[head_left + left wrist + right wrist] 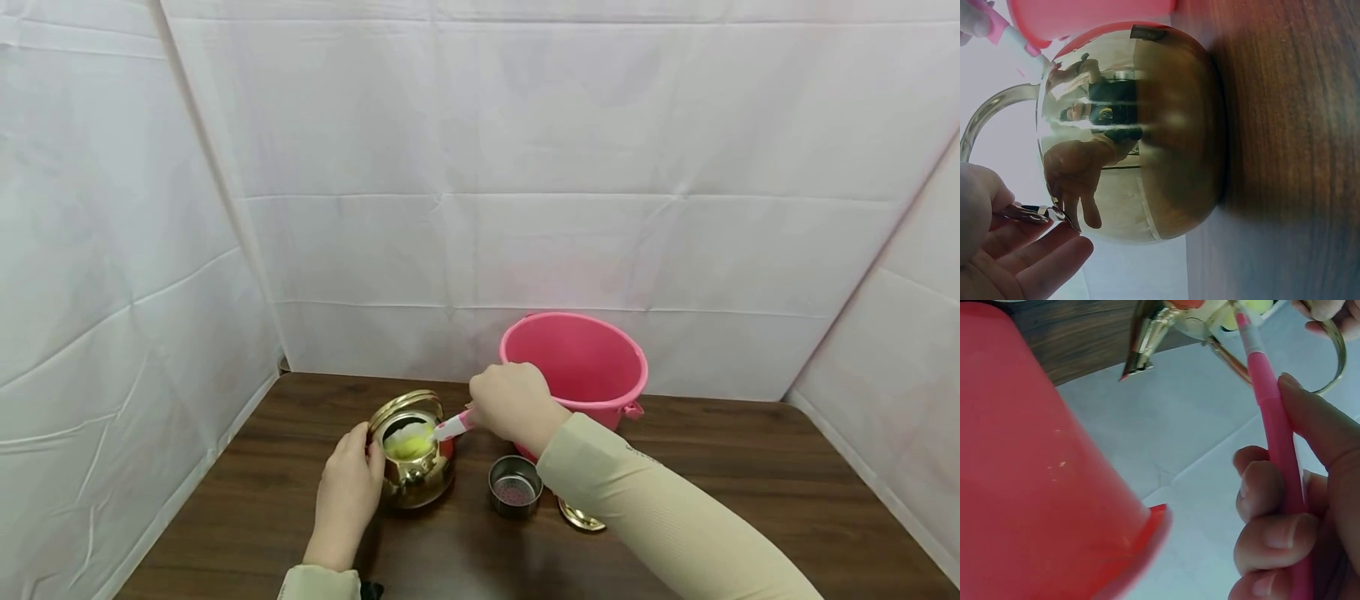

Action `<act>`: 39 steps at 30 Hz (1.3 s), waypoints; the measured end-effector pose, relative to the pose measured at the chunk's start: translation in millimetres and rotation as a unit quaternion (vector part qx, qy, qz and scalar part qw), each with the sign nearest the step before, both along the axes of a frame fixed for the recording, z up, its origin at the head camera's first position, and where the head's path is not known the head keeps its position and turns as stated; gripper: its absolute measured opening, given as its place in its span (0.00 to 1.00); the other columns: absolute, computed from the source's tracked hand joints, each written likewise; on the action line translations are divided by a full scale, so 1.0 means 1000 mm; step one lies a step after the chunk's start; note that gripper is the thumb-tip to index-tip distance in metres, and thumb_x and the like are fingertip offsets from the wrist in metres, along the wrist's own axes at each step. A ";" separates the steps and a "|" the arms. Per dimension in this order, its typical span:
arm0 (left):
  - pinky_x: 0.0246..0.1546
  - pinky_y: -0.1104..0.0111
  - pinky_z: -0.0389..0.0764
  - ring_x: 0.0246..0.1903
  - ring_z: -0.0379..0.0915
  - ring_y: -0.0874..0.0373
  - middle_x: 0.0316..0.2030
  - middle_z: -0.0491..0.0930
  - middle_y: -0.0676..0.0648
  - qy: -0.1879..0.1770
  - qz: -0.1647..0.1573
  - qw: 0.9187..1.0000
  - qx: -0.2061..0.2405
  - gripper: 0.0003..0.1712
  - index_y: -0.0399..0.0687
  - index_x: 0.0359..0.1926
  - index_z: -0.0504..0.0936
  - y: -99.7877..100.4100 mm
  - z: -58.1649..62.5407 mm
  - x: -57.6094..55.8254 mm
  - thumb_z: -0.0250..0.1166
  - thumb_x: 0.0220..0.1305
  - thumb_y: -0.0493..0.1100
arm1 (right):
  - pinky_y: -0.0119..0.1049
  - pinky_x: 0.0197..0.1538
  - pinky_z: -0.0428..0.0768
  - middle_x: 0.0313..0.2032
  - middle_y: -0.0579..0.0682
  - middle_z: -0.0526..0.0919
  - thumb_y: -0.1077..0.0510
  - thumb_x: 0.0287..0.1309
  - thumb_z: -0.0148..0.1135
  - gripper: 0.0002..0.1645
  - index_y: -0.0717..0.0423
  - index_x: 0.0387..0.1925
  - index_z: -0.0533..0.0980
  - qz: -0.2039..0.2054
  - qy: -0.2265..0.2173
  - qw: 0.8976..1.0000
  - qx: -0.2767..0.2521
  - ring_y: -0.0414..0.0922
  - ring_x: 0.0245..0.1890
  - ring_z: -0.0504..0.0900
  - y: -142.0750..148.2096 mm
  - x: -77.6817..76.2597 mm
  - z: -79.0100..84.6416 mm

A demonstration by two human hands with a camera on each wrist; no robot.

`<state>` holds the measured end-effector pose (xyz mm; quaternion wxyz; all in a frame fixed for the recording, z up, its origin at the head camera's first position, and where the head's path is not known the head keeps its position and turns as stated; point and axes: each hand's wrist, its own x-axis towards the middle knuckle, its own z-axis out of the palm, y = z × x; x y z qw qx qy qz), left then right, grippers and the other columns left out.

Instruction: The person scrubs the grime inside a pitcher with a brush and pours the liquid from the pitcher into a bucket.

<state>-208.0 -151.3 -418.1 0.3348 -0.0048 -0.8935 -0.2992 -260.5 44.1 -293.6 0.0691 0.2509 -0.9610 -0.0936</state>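
A shiny gold teapot (420, 485) stands uncovered on the wooden table in the head view. My left hand (347, 492) is at its left side, pinching the base of the curved handle (997, 106) between thumb and fingers in the left wrist view. My right hand (517, 404) grips the pink handle of a brush (1280, 434), fingers wrapped round it. The yellow-green and white brush head (408, 442) sits in the teapot's mouth, its lower part hidden inside. In the left wrist view the polished teapot side (1147, 137) reflects a hand and a person.
Behind my right hand stands a pink bucket (573, 358). A small metal strainer cup (515, 486) is right of the teapot, and a gold lid (582, 520) lies partly under my right sleeve. White cloth (480, 167) hangs behind and at both sides of the table.
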 end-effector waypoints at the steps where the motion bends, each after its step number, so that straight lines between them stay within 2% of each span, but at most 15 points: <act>1: 0.29 0.48 0.79 0.32 0.79 0.36 0.35 0.80 0.32 0.002 0.001 1.000 -0.001 0.12 0.29 0.45 0.76 0.000 0.000 0.000 0.56 0.63 0.33 | 0.42 0.20 0.76 0.19 0.43 0.79 0.40 0.50 0.67 0.18 0.45 0.17 0.77 -0.001 0.001 1.000 -0.004 0.44 0.17 0.75 0.001 -0.001 -0.001; 11: 0.28 0.48 0.78 0.31 0.79 0.35 0.36 0.81 0.32 -0.014 -0.001 1.000 -0.005 0.12 0.29 0.45 0.77 0.003 0.005 0.002 0.56 0.63 0.34 | 0.42 0.19 0.74 0.15 0.43 0.74 0.37 0.51 0.66 0.22 0.45 0.13 0.76 -0.006 0.016 1.000 -0.012 0.45 0.15 0.71 0.007 -0.006 -0.008; 21: 0.28 0.49 0.79 0.31 0.80 0.37 0.35 0.81 0.32 0.014 -0.007 1.000 0.000 0.12 0.28 0.44 0.77 -0.001 0.002 0.001 0.57 0.62 0.33 | 0.41 0.19 0.75 0.16 0.43 0.77 0.38 0.52 0.64 0.21 0.46 0.16 0.76 0.038 0.052 0.998 -0.001 0.44 0.19 0.76 0.005 -0.007 -0.010; 27: 0.30 0.49 0.80 0.33 0.80 0.37 0.37 0.81 0.31 0.002 -0.010 1.000 0.003 0.13 0.28 0.45 0.77 -0.004 0.002 0.001 0.56 0.63 0.33 | 0.39 0.19 0.74 0.16 0.43 0.76 0.36 0.53 0.63 0.23 0.48 0.17 0.75 0.046 0.065 0.997 0.005 0.44 0.18 0.76 0.004 -0.010 -0.014; 34: 0.30 0.49 0.79 0.33 0.80 0.37 0.36 0.81 0.32 0.008 -0.012 1.000 0.002 0.12 0.28 0.44 0.77 -0.005 0.002 0.000 0.56 0.62 0.32 | 0.40 0.17 0.75 0.14 0.44 0.75 0.35 0.54 0.62 0.25 0.50 0.18 0.73 0.072 0.101 0.992 0.021 0.45 0.16 0.76 0.003 -0.010 -0.018; 39: 0.29 0.50 0.79 0.33 0.80 0.38 0.35 0.81 0.33 0.007 -0.014 1.000 0.004 0.11 0.29 0.43 0.78 -0.007 0.002 0.000 0.56 0.61 0.32 | 0.40 0.16 0.73 0.11 0.44 0.72 0.35 0.53 0.62 0.26 0.49 0.16 0.72 0.087 0.132 0.987 0.012 0.46 0.14 0.75 0.001 -0.007 -0.020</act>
